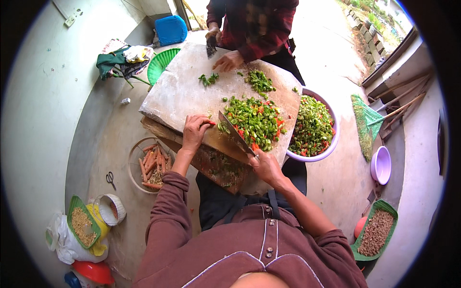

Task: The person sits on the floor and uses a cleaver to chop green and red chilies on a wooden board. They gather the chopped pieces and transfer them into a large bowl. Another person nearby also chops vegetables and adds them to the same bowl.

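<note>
My right hand (266,166) grips the handle of a kitchen knife (237,135) with a broad dark blade. Its blade slants up and left, along the near-left side of a heap of chopped green and red peppers (252,120). My left hand (195,130) rests at the near edge of a pale stone slab (173,93), its fingertips holding a red pepper (212,123) with the end pointing towards the blade. A few cut green pieces lie by the blade's tip. Wooden boards (216,162) under the slab carry scraps.
Opposite, a person's hand (229,60) and another knife (211,46) are over the slab near smaller green piles. A purple basin (336,133) of chopped peppers stands right; a basket (131,169) of corn cobs, left. Scissors (111,180) lie on the floor.
</note>
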The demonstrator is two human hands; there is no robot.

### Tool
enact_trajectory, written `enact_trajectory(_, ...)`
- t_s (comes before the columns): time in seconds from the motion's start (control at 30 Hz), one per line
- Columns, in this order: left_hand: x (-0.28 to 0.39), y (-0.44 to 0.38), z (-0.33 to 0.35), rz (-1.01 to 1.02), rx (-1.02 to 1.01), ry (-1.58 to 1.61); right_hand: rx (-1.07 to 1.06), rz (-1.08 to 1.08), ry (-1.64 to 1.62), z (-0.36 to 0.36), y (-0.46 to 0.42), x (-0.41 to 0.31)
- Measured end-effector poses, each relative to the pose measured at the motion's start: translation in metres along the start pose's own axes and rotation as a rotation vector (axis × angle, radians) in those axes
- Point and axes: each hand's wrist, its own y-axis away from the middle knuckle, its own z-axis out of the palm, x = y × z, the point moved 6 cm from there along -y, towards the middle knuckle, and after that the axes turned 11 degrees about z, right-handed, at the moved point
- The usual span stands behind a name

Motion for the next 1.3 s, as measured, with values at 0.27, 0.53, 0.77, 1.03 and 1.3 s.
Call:
enact_trajectory(0.27,0.0,0.024,-0.016,-0.16,0.027,0.017,-0.136,0.028,-0.03,-0.001,0.014,-0.002)
enact_trajectory(0.53,-0.012,0.015,-0.004,-0.122,-0.08,-0.01,-0.148,0.121,-0.082,0.004,0.011,0.013)
enact_trajectory(0.77,-0.016,0.028,-0.003,-0.255,0.005,0.073,-0.166,0.128,-0.1,0.004,0.013,0.01)
enact_trajectory(1.03,0.018,0.023,-0.006,-0.193,0.045,-0.136,-0.143,0.111,-0.109,0.007,0.01,0.017)
enact_trajectory(1.3,-0.003,0.035,-0.009,-0.244,0.073,-0.158,-0.117,0.101,-0.112,0.007,0.009,0.021)
